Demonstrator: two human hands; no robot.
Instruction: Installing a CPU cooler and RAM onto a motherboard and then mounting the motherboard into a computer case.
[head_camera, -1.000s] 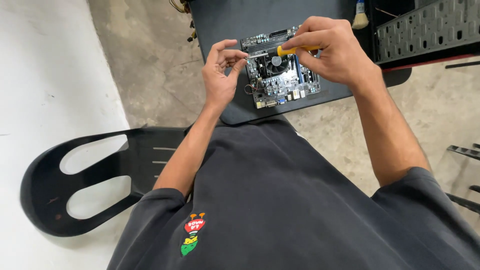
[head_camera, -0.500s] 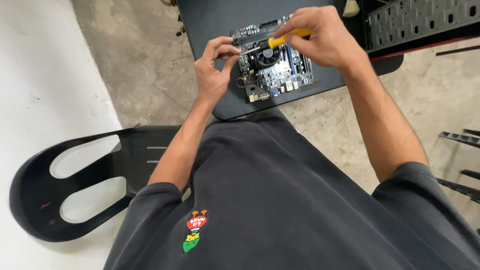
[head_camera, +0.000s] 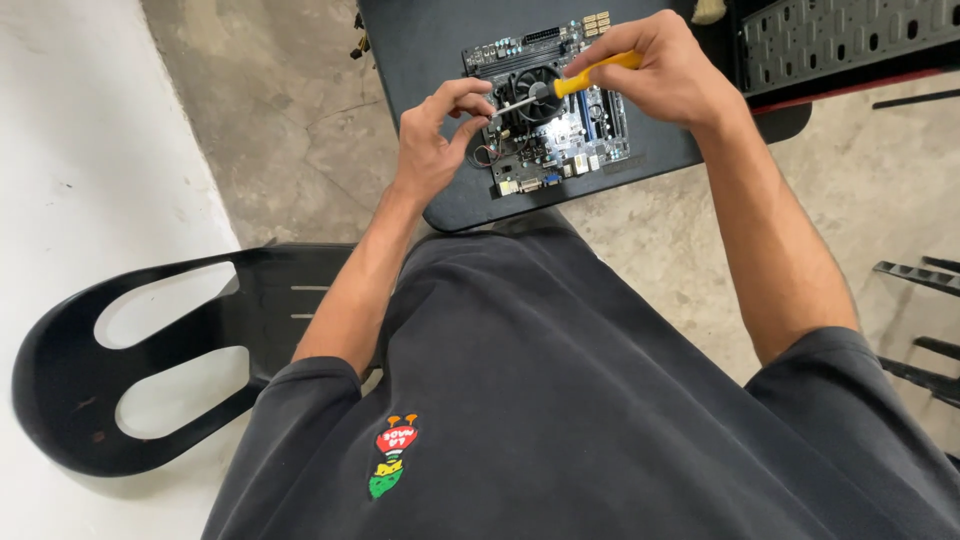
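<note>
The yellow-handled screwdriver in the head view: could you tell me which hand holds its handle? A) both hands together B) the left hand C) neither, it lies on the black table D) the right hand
D: the right hand grips the handle of the yellow-handled screwdriver, while the left hand pinches near its metal tip over the green circuit board.

Board (head_camera: 560, 130) lies on desk (head_camera: 420, 60) near its front edge. Fan (head_camera: 535, 90) sits on board, mid-rear. Chair (head_camera: 120, 370) stands on floor (head_camera: 250, 130), left of desk's front-left corner. Perforated panel (head_camera: 850, 40) lies right of board.
</note>
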